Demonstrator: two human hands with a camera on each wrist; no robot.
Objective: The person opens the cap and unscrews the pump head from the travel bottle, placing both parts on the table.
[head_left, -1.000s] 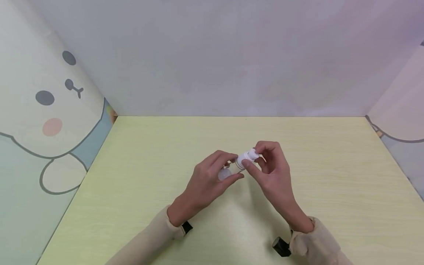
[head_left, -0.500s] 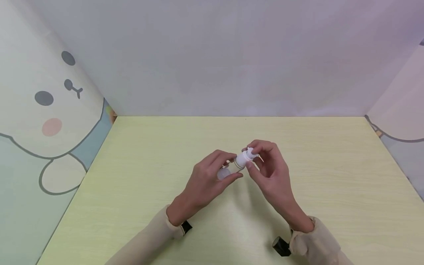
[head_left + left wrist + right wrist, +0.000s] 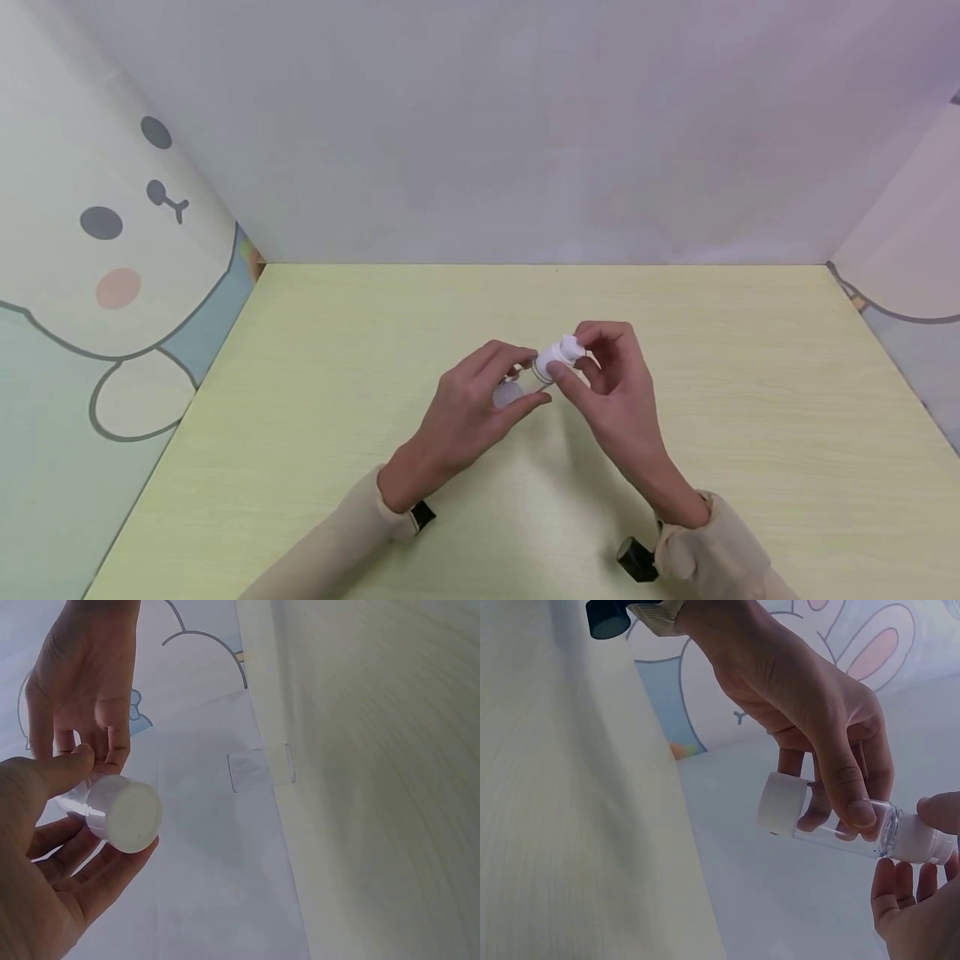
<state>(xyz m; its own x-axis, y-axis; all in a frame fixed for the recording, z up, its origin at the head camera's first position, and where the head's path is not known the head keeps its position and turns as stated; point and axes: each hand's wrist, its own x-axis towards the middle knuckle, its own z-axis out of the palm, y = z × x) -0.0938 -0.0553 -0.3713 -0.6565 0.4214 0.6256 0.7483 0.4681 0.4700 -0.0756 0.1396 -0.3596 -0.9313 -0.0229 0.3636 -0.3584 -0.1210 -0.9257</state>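
A small clear bottle (image 3: 838,834) is held tilted above the table, its white base (image 3: 135,816) toward my left palm and its white pump top (image 3: 558,356) toward the upper right. My left hand (image 3: 476,400) grips the clear body, thumb on one side and fingers on the other. With thumb and fingertips, my right hand (image 3: 618,392) pinches the white collar and pump top at the other end. In the right wrist view, the collar meets the clear neck; whether there is a gap between them I cannot tell. The right fingers partly hide the pump head.
A pale wood-grain table (image 3: 360,333) lies under both hands, with a plain light wall (image 3: 525,133) behind it. A cartoon-printed panel (image 3: 112,250) stands at the left. In the left wrist view, a transparent rectangular piece (image 3: 261,768) crosses the table's edge line.
Half a second ago my right thumb had slid lower on the collar and the fingers reached further over the top. Now the thumb is back on the collar's front. The left hand keeps its hold.
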